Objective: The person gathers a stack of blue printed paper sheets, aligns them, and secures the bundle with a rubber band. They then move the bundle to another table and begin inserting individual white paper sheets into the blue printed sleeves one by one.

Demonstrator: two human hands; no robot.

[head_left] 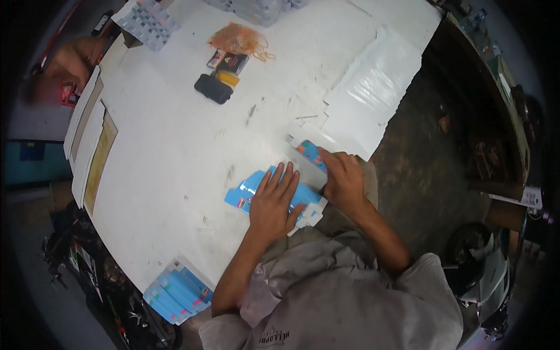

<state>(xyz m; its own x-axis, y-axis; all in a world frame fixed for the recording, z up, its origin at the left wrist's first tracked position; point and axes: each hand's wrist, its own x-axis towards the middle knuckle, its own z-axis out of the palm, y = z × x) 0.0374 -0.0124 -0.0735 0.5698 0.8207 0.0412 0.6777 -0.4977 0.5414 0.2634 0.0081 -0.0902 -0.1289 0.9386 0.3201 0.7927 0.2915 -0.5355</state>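
At the table's near edge lies a blue printed carton blank (245, 189) with white cut tabs. My left hand (273, 204) rests flat on it, palm down, with the fingers stretched out. Just to the right, my right hand (344, 181) closes its curled fingers on a carton panel (308, 150) with multicoloured print and a pale grey face. That panel touches or adjoins the blue sheet; I cannot tell whether both are one piece. My right fingertips are partly hidden.
White sheets (376, 87) lie along the right edge. A black case (213, 88), a yellow item (227, 78) and an orange net bag (238, 38) sit farther back. Blue cartons (178, 294) are stacked near left. Another person (76, 61) is at far left.
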